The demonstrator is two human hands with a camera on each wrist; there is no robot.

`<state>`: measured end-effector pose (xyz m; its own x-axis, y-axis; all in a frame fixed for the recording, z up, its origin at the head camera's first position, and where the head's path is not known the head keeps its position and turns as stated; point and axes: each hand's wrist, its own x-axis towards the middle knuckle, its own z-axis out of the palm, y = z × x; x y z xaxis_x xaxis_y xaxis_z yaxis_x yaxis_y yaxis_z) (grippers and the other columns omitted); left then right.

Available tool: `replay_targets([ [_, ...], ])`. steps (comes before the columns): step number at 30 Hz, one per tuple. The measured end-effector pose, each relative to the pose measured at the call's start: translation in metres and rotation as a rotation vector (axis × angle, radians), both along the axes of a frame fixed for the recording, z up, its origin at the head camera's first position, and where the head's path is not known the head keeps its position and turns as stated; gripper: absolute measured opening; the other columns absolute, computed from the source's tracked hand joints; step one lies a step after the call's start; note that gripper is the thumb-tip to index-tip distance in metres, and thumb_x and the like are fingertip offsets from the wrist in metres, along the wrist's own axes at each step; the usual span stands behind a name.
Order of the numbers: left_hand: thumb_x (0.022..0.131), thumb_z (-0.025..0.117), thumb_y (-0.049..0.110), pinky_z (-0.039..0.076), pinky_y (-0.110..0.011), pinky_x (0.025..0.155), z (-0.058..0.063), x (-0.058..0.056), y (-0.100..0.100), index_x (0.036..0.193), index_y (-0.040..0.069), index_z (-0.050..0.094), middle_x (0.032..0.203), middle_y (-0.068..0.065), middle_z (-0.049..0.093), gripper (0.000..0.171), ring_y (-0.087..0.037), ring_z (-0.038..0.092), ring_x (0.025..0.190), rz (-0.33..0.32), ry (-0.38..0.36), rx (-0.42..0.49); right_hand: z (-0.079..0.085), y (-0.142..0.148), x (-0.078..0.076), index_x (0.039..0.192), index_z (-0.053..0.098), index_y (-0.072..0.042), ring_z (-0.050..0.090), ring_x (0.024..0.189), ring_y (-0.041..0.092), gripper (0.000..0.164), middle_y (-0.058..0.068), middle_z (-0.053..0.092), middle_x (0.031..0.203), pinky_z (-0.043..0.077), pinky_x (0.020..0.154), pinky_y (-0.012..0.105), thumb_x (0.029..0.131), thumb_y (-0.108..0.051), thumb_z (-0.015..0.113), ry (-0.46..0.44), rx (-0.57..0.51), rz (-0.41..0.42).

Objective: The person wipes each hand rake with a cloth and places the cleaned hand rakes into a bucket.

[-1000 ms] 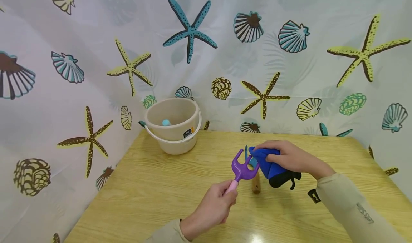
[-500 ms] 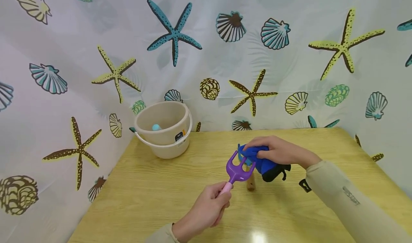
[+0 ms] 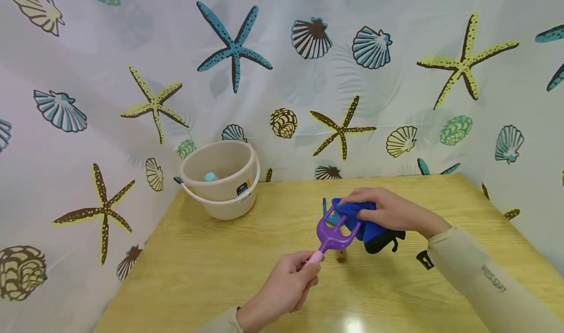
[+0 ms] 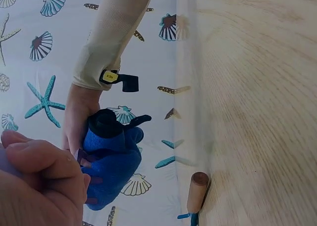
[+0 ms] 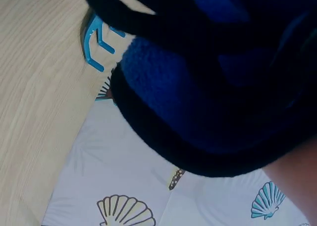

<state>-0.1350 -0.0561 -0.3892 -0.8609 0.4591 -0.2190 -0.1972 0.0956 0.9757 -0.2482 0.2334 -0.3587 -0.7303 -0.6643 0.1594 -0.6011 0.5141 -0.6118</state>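
Note:
My left hand grips the pink handle of a purple hand fork, its tines pointing up and away. My right hand holds a fuzzy blue cloth with black trim and a black loop, bunched around the fork's tines. In the left wrist view, the blue cloth overlaps the tines beyond my curled left fingers. On the table behind the purple fork lies a blue hand fork with a wooden handle, partly hidden in the head view.
A beige bucket with a white handle stands at the back left of the wooden table. Something light blue shows inside it. A curtain printed with starfish and shells surrounds the back and sides.
The head view has turned slightly right, so the scene sits further left. The purple fork's tines have come closer against the blue cloth, and now overlap it. Both hands keep their hold.

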Motion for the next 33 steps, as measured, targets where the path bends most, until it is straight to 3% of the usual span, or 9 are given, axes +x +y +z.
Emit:
replay_targets([
  [6, 0.104, 0.055, 0.023, 0.021, -0.022, 0.035, -0.005, 0.001, 0.003, 0.114, 0.008, 0.065, 0.069, 0.001, 0.048, 0.021, -0.01, 0.027, 0.04, -0.036, 0.015, -0.005, 0.004, 0.005, 0.014, 0.135, 0.065, -0.023, 0.06, 0.095, 0.012, 0.037, -0.002, 0.066, 0.124, 0.053, 0.08, 0.025, 0.099, -0.013, 0.062, 0.059, 0.106, -0.036],
  [11, 0.105, 0.054, 0.027, 0.024, -0.022, 0.037, -0.009, 0.003, 0.002, 0.117, 0.012, 0.066, 0.068, 0.001, 0.048, 0.023, -0.011, 0.03, 0.042, -0.062, 0.071, -0.039, 0.014, 0.001, 0.025, 0.132, 0.068, -0.023, 0.059, 0.088, 0.009, 0.038, 0.0, 0.066, 0.121, 0.053, 0.074, 0.027, 0.095, -0.016, 0.066, 0.217, 0.326, -0.079],
  [15, 0.105, 0.054, 0.026, 0.027, -0.021, 0.037, -0.009, 0.005, 0.001, 0.114, 0.013, 0.066, 0.069, 0.002, 0.048, 0.02, -0.01, 0.033, 0.044, -0.074, 0.134, -0.064, 0.023, 0.0, 0.029, 0.128, 0.071, -0.024, 0.063, 0.093, 0.016, 0.038, 0.005, 0.066, 0.122, 0.057, 0.072, 0.035, 0.09, -0.017, 0.07, 0.341, 0.448, -0.129],
  [22, 0.105, 0.054, 0.026, 0.026, -0.021, 0.036, -0.005, 0.006, -0.003, 0.123, 0.013, 0.064, 0.07, 0.002, 0.048, 0.025, -0.01, 0.032, 0.044, -0.069, 0.134, -0.046, 0.022, 0.004, 0.036, 0.133, 0.067, -0.023, 0.065, 0.108, 0.026, 0.042, 0.011, 0.063, 0.132, 0.058, 0.084, 0.043, 0.092, -0.015, 0.068, 0.252, 0.368, -0.129],
  [26, 0.105, 0.054, 0.027, 0.026, -0.021, 0.036, -0.004, 0.005, -0.004, 0.12, 0.012, 0.065, 0.069, 0.002, 0.048, 0.024, -0.01, 0.032, 0.043, -0.058, 0.121, -0.045, 0.024, 0.002, 0.045, 0.133, 0.067, -0.026, 0.065, 0.11, 0.029, 0.042, 0.009, 0.064, 0.13, 0.058, 0.082, 0.048, 0.091, -0.018, 0.07, 0.347, 0.402, -0.138],
  [33, 0.104, 0.051, 0.022, 0.026, -0.021, 0.035, -0.014, -0.007, -0.006, 0.123, 0.007, 0.061, 0.069, 0.002, 0.047, 0.025, -0.008, 0.031, 0.042, 0.023, 0.123, -0.035, 0.032, -0.016, 0.065, 0.128, 0.07, -0.03, 0.066, 0.104, 0.021, 0.043, 0.004, 0.066, 0.125, 0.059, 0.076, 0.039, 0.088, -0.018, 0.072, 0.456, 0.398, -0.101],
])
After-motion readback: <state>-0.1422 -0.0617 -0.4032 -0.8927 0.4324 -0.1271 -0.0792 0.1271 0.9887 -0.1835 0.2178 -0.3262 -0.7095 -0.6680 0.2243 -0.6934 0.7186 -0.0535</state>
